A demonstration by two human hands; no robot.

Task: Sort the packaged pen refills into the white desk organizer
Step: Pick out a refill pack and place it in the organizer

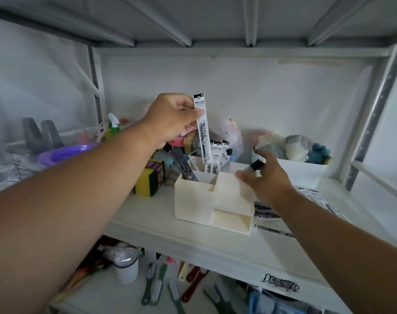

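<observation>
A white desk organizer is seen on a white shelf, between two outstretched arms. A long packaged pen refill is pinched near its top by the thumb and fingers of the left hand and is held upright, its lower end just above the organizer's tall rear compartment. More packaged refills are already stood in that compartment, below and right of the left hand. A blurred black-and-white item, seemingly another refill, is gripped by the curled fingers of the right hand beside the organizer's right wall. Further refill packets are laid flat on the shelf under the right wrist. A yellow-and-green sponge is seen beneath the left forearm.
</observation>
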